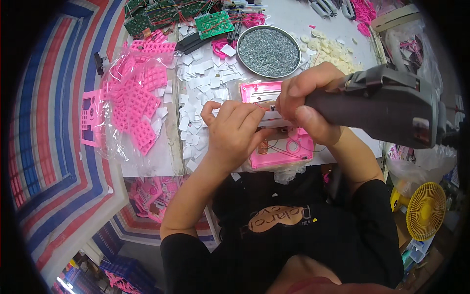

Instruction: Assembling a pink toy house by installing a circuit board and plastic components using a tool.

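My right hand (pixel 316 95) is wrapped round a dark grey electric screwdriver (pixel 372 108). The tool lies almost level, its tip end hidden behind my fingers above a pink plastic casing (pixel 281 159). Inside that casing are thin red wires and a copper-coloured piece (pixel 263 148). From the left, my left hand (pixel 231 128) reaches over the casing, fingers bent and thumb tucked under. It grips a pale grey strip-shaped part (pixel 272 119) that lies across the casing's middle. My fingers cover some of this part, and the screw spot cannot be seen.
Beyond the casing stands a round metal dish (pixel 268 76) of small screws (pixel 269 51). White paper squares (pixel 196 120) and pink keypads (pixel 142 98) spread leftward. Green circuit boards (pixel 215 24) lie at the back, cream plastic pieces (pixel 328 49) right of the dish. A yellow fan (pixel 426 210) stands lower right.
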The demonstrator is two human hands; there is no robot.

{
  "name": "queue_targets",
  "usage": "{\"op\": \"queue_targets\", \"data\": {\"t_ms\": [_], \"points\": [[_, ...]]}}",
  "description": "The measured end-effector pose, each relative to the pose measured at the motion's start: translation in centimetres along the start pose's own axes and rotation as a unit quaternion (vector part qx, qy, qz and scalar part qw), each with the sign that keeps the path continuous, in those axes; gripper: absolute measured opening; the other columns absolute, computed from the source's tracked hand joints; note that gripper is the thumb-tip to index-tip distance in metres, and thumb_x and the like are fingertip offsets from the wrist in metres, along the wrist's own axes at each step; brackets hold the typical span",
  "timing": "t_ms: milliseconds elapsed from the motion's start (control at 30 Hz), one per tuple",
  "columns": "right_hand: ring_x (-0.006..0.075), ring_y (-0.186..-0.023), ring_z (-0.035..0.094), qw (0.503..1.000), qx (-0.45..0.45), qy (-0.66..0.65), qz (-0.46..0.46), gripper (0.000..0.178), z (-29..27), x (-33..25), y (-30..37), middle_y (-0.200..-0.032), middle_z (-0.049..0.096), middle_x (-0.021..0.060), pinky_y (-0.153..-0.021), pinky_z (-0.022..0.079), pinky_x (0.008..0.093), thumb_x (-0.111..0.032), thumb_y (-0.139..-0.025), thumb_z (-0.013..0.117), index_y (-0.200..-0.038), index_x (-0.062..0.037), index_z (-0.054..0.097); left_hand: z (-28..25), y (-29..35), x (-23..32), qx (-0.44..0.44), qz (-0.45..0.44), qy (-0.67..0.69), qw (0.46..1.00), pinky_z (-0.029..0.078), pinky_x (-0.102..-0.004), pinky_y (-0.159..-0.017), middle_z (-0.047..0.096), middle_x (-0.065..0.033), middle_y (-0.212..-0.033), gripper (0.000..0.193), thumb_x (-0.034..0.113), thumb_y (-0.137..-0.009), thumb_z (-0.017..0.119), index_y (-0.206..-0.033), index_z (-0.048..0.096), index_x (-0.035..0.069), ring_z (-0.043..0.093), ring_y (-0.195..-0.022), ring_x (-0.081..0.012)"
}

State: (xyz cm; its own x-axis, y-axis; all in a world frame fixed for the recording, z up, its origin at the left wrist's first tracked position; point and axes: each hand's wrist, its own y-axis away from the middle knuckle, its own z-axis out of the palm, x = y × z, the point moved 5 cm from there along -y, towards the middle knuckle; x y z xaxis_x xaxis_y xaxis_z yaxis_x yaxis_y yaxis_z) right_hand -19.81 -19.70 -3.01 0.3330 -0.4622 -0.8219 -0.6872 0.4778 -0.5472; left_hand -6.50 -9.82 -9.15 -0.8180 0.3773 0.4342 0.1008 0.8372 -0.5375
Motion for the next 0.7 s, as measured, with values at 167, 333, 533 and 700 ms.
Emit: {"op": "queue_targets", "data": {"t_ms": [167,333,533,700], "points": [[0.0158,-0.057,0.053,0.997,-0.022,-0.069,-0.009,0.016,1.2,-0.2,-0.6,-0.068,0.053,0.0075,-0.053,0.045,0.0314,-0.006,-0.093,0.061,-0.102,-0.0034,0.048,0.4,0.4,-0.3,0.01,0.015,0.033,0.999,0.028,-0.0445,-0.089,0.066,0.0017,-0.102,0.043,0.031,-0.069,0.083,-0.104,0.068,0.01,0.06,-0.092,-0.0179],[0.0172,-0.067,0.057,0.992,-0.06,-0.113,-0.011,0.03,1.0,0.4,-0.7,-0.078,0.056,0.0097,-0.059,0.047,0.0308,-0.007,-0.088,0.066,-0.11,-0.0021,0.047,0.3,0.3,0.2,0.009,0.015,0.017,1.0,0.028,-0.0468,-0.094,0.066,0.0013,-0.103,0.04,0.031,-0.073,0.082,-0.103,0.067,0.009,0.06,-0.099,-0.0185],[0.0229,-0.105,0.06,0.968,-0.115,0.172,0.143,0.089,-1.5,0.7,2.1,-0.117,0.062,0.0127,-0.089,0.05,0.0355,-0.02,-0.069,0.088,-0.146,-0.003,0.047,0.8,0.7,-0.9,-0.019,-0.018,0.032,0.999,0.019,-0.0538,-0.108,0.067,0.0003,-0.105,0.04,0.035,-0.076,0.081,-0.105,0.068,0.011,0.059,-0.11,-0.0237],[0.0322,-0.092,0.063,0.909,-0.158,0.379,0.07,0.05,-2.5,1.0,4.5,-0.101,0.065,0.0107,-0.077,0.054,0.0421,-0.019,-0.077,0.08,-0.125,-0.0127,0.066,1.1,0.3,-1.6,0.041,-0.089,0.133,0.986,0.019,-0.0526,-0.109,0.068,-0.0057,-0.105,0.061,0.041,-0.081,0.079,-0.126,0.057,0.007,0.054,-0.117,-0.0268]]}}
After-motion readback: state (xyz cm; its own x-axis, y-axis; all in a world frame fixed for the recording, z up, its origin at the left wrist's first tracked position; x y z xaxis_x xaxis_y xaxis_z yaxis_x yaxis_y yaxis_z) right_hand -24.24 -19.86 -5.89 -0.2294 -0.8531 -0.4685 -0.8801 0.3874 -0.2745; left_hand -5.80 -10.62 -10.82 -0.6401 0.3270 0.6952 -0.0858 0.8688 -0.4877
